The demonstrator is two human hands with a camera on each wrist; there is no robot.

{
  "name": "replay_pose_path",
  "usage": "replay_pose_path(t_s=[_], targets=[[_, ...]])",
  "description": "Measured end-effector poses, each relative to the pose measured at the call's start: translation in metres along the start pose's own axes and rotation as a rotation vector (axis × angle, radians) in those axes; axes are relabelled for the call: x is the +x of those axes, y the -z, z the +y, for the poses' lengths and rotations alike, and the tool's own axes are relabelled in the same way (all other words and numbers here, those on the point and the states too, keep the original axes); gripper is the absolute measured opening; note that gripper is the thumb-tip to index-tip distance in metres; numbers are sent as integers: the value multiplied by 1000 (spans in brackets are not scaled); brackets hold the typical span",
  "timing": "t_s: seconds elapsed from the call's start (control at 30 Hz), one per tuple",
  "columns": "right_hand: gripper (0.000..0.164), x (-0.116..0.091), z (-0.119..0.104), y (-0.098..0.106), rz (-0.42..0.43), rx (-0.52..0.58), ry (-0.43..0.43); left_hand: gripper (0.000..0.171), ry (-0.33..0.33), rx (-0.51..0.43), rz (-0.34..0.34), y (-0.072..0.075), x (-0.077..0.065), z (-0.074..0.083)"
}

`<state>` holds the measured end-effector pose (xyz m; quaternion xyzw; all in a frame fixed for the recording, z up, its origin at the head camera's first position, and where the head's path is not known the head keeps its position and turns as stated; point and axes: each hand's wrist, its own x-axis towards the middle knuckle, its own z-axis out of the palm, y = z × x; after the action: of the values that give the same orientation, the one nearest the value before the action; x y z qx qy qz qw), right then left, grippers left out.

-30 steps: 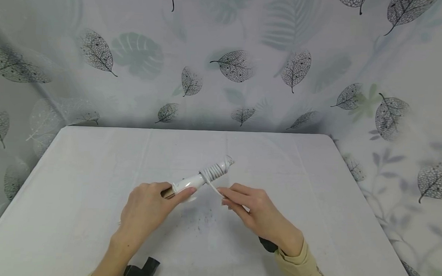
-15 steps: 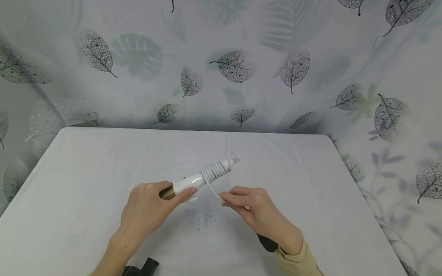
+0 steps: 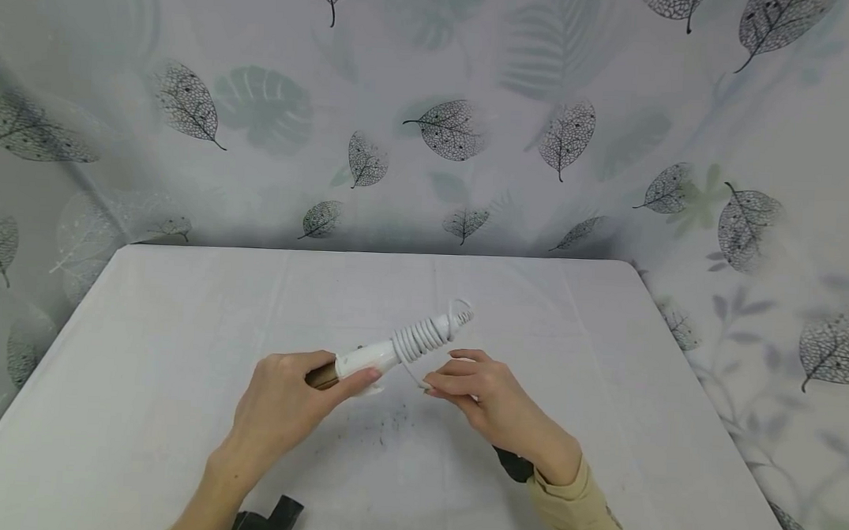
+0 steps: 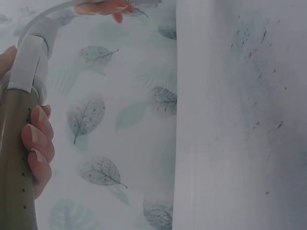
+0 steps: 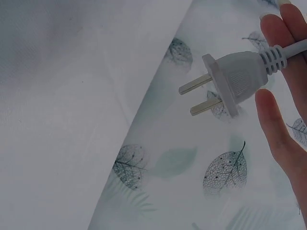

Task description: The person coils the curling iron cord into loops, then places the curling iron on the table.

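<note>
A curling iron with a white handle (image 3: 365, 359) and a gold-brown barrel (image 4: 15, 158) is tilted above the table, its corded end up to the right. My left hand (image 3: 276, 401) grips it around the barrel and the base of the handle. White cord (image 3: 423, 338) is wound in several turns around the handle, with a loose loop at the far end. The thumb and fingers of my right hand (image 3: 493, 402) pinch the cord's free end just behind a white two-pin plug (image 5: 240, 76). In the head view the right fingers mostly hide the plug.
The table has a white cover (image 3: 180, 325), with small dark specks (image 3: 381, 433) below the iron. Leaf-patterned sheeting (image 3: 433, 76) hangs around its back and sides. Black wrist mounts (image 3: 267, 523) show at both wrists.
The iron has shifted slightly to the right, and the loose cord loop at its far end stands out more. A right finger has lifted straighter. The right hand keeps its pinch on the cord.
</note>
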<state>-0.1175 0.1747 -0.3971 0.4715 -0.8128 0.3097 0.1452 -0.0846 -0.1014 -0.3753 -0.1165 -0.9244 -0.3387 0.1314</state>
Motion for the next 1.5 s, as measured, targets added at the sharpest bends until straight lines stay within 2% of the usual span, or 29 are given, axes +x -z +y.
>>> replay_pose_path(t_s=[0.13, 0.23, 0.4, 0.57, 0.7, 0.83, 0.93, 1.07, 1.17, 1.4, 1.5], targets=[[23, -1, 1, 0, -3, -26, -23, 45, -43, -20, -14, -1, -1, -1], [20, -2, 0, 0, -1, -46, -82, 39, -69, -45, -35, -1, -3, -1], [21, -3, -1, 0, -19, -13, -168, 34, -94, -86, -79, -1, -4, -2], [17, -1, -1, 0, 7, -28, -172, 33, -131, -121, -105, 0, -5, -3], [28, -1, -2, 1, 24, 10, -178, 27, -165, -170, -145, -1, -5, -3], [31, 1, 2, 0, 28, -26, -54, 23, -229, -231, -198, -1, -6, -3], [19, 2, 6, -1, 51, -42, 73, 22, -291, -270, -221, -2, -6, -4], [7, 1, 10, 0, 91, 37, 136, 24, -347, -279, -228, -2, -6, -3], [8, 1, 11, 1, 106, 57, 164, 28, -347, -268, -260, -1, -6, -3], [9, 4, 12, -1, 101, 37, 222, 38, -257, -258, -447, 2, -7, -1], [14, 3, 13, 0, 95, 12, 225, 45, -242, -249, -492, 1, -8, 0]])
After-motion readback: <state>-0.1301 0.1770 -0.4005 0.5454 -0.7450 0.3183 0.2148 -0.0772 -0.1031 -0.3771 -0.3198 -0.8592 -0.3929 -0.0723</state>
